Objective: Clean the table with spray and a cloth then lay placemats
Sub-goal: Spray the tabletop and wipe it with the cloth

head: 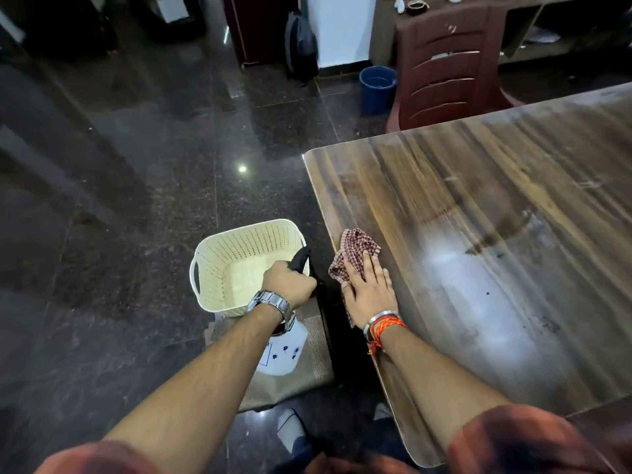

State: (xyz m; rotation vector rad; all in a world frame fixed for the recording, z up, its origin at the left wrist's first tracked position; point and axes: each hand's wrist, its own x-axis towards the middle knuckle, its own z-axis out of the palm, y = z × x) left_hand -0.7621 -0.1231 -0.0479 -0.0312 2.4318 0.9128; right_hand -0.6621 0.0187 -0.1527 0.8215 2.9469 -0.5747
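A dark wooden table fills the right side, with wet streaks on its surface. My right hand lies flat on a red-and-white checked cloth at the table's left edge. My left hand is closed around the black trigger head of a white spray bottle, held low beside the table above the floor. Under the bottle, brown woven placemats lie on the floor.
A cream perforated basket stands on the dark polished floor just left of the table edge. A brown plastic chair sits at the table's far end, with a blue bucket and a dark backpack behind it.
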